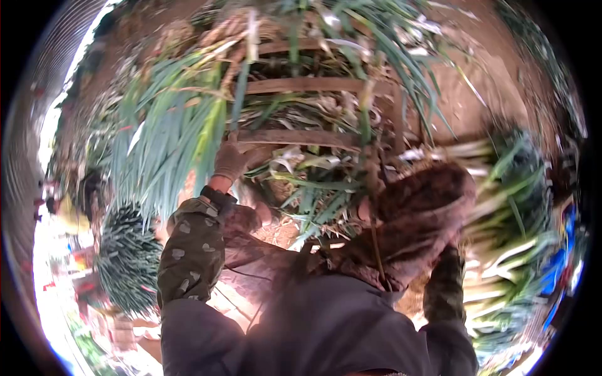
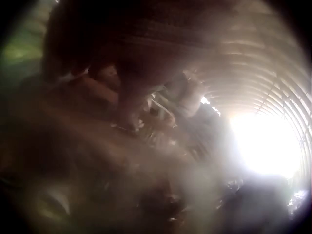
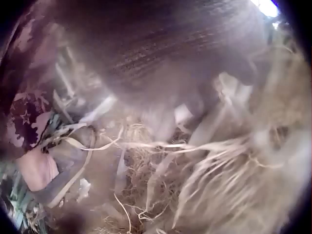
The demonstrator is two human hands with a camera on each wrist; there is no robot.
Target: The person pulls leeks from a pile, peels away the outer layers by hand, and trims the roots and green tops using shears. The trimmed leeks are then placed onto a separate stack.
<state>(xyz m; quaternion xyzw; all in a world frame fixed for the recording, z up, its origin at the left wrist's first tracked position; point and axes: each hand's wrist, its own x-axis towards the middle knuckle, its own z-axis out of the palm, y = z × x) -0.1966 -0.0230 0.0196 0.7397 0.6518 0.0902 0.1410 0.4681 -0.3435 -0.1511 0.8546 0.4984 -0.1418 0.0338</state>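
In the head view my gloved left hand point(image 1: 230, 161) is at the left end of a wooden slat point(image 1: 301, 139), beside long green leek leaves point(image 1: 169, 138). Blur and shadow in the left wrist view obscure what its fingers point(image 2: 131, 92) touch. My right hand is hidden in the head view, behind the raised knee. The right wrist view shows the gloved right hand point(image 3: 195, 92) over pale leek stalks and tangled roots point(image 3: 214, 180), its fingers spread downward with pale bits between them. Leeks with white stems point(image 1: 501, 250) lie beside the right leg.
Several wooden slats form a rack holding loose leaves between my feet and beyond. A dense bundle of green leeks point(image 1: 127, 260) stands at the left. Bare brown ground point(image 1: 467, 91) shows at the upper right. A blue item point(image 1: 555, 272) is at the far right.
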